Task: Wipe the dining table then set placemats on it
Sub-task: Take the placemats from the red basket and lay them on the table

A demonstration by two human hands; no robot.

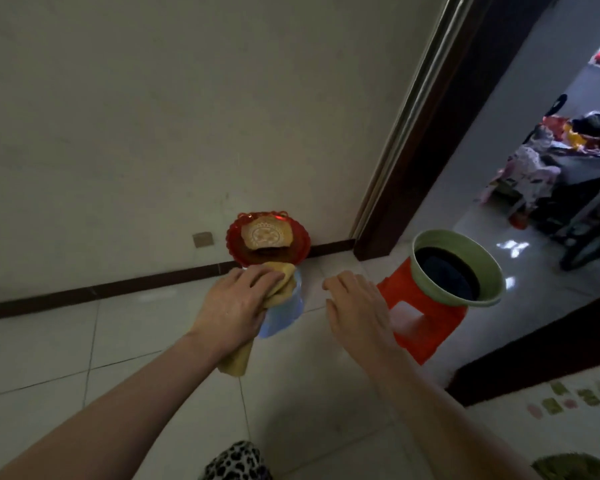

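Head view, looking down at a tiled floor beside a wall. The left hand (236, 303) closes its fingers around a yellow cloth (257, 320), bunched in the grip with a loose tail hanging below the wrist; a pale blue translucent object (284, 313), too blurred to identify, sits under the same hand. The right hand (357, 306) hovers palm-down with fingers spread and relaxed, holding nothing.

Taking the orange stool (426, 327) as landmark: a green basin (465, 268) of dark liquid rests on top of it, tilted in this view; the right hand is just to the stool's left; the cloth-holding hand lies farther left; a red tray (267, 240) carrying a round patterned item stands by the wall beyond that hand. The dining table (568, 410) shows only as a patterned edge near the stool's lower right; no placemats can be identified.

Judged stage: the cloth is in hand, wiping not yet begun. Risks: the basin sits near the reaching hand, so a knock could spill its liquid onto the floor; the dangling tail could drag or snag the tray; the blue object could slip from a shared grip.
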